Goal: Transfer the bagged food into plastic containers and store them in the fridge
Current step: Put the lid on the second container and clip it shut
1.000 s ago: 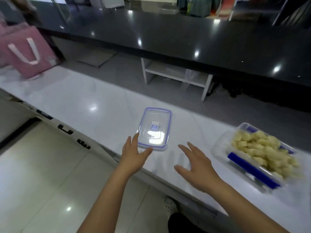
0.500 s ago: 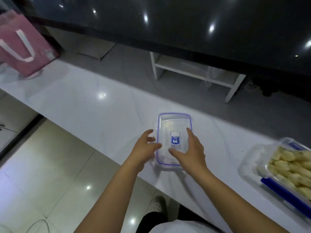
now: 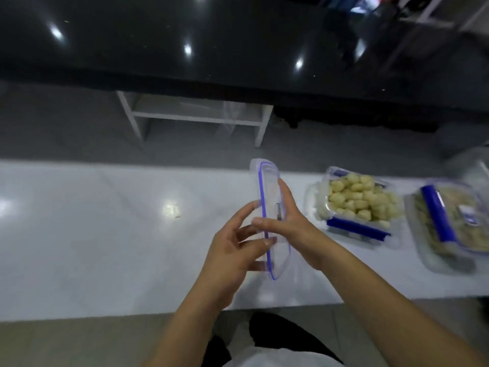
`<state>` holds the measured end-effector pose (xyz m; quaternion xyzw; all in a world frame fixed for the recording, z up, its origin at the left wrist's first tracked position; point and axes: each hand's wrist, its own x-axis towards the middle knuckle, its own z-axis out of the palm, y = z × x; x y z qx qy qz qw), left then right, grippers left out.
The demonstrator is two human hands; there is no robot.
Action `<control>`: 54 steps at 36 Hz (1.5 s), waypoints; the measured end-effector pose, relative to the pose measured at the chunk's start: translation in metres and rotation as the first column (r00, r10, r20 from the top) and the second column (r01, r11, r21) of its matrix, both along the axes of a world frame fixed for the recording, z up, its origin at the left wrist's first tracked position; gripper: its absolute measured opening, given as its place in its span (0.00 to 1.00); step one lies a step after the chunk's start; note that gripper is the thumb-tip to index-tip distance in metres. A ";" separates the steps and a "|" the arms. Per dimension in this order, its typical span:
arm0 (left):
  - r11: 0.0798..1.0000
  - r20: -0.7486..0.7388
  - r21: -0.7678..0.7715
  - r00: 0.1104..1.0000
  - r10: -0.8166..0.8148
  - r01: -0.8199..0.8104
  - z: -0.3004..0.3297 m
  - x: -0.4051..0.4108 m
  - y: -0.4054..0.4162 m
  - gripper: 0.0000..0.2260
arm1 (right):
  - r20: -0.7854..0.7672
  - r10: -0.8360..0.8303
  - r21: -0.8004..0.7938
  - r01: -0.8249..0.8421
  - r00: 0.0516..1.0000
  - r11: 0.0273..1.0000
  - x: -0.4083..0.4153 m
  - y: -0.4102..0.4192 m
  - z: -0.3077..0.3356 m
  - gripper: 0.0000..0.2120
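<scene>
The lid [image 3: 270,221] is off the desk [image 3: 105,234] now. A moment ago it lay flat under my fingers; now I have it tipped up on its long edge, blue seal facing left, held in the air above the desk's near half. My left hand [image 3: 235,250] curls its fingers [image 3: 267,241] against the lid's left face, and my right hand [image 3: 288,223] pinches it from the other side, thumb across the front, long fingers flat up its back. To the right, near but apart, stands the open container [image 3: 357,205] heaped with pale food, and beyond it a second container [image 3: 449,221] that already looks covered. So I judge the next step is carrying this lid over the open one and pressing it down, then the fridge.
</scene>
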<state>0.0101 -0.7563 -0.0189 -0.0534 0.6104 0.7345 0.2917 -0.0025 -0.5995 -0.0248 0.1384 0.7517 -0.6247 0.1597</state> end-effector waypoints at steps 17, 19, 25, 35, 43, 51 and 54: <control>0.996 0.069 0.008 0.994 -0.086 0.086 -0.009 0.012 0.123 0.22 | 0.063 -0.080 0.865 -0.014 0.995 0.502 0.092 0.199 0.047 0.60; 0.997 0.126 -0.014 0.990 -0.069 0.071 -0.016 0.013 0.136 0.23 | 0.158 0.001 0.923 -0.148 0.987 0.355 0.091 0.231 0.044 0.60; 0.999 0.313 -0.026 0.949 0.028 -0.021 -0.035 0.019 0.192 0.28 | 0.362 0.224 0.901 -0.401 0.905 0.167 0.082 0.312 0.040 0.56; 0.918 0.338 -0.012 0.862 0.378 -0.397 -0.060 0.030 0.258 0.22 | 0.345 0.494 0.887 -0.449 0.798 0.105 0.050 0.361 0.021 0.56; 0.882 0.313 -0.030 0.833 0.455 -0.470 -0.058 0.035 0.265 0.29 | 0.278 0.613 0.867 -0.467 0.740 0.171 0.029 0.327 0.001 0.59; 0.870 0.278 -0.004 0.835 0.474 -0.493 -0.064 0.039 0.263 0.28 | 0.240 0.594 0.903 -0.401 0.767 0.153 0.035 0.364 0.023 0.58; 0.862 0.274 -0.011 0.827 0.490 -0.507 -0.066 0.040 0.263 0.27 | 0.330 0.557 0.898 -0.435 0.762 0.062 0.041 0.389 0.032 0.58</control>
